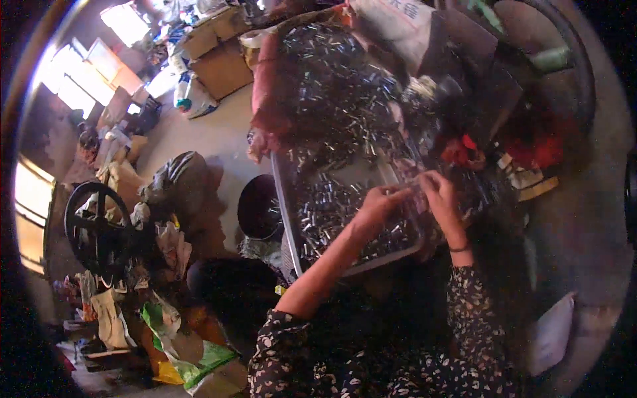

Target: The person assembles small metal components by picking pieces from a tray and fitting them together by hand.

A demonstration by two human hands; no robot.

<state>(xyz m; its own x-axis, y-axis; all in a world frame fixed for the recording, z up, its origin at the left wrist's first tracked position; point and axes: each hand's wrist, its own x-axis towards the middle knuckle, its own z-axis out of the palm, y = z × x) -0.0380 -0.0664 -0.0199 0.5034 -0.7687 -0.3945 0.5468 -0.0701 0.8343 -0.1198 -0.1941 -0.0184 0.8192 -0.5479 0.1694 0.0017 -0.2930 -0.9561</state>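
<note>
Both hands meet over the near right part of a shallow grey-rimmed tray [282, 205] full of small shiny metal pieces [325, 199], short and rod-like. My left hand [386, 200] has its fingers drawn together, pointing at the other hand. Close beside it, my right hand [438, 191] is bent into a pinch, its fingertips almost touching those of the left. Whatever lies between the fingertips is too small and blurred to name. More of the same pieces form a dark heap [338, 93] on the far side, beside a pinkish cloth edge [267, 86].
Left of the tray stands a dark round bucket [259, 209]. A black handwheel [98, 222] and a grey sack [176, 176] are farther left. Red cloth [461, 151] and small blocks [531, 182] lie to the right. Cardboard boxes [222, 66] stand at the back.
</note>
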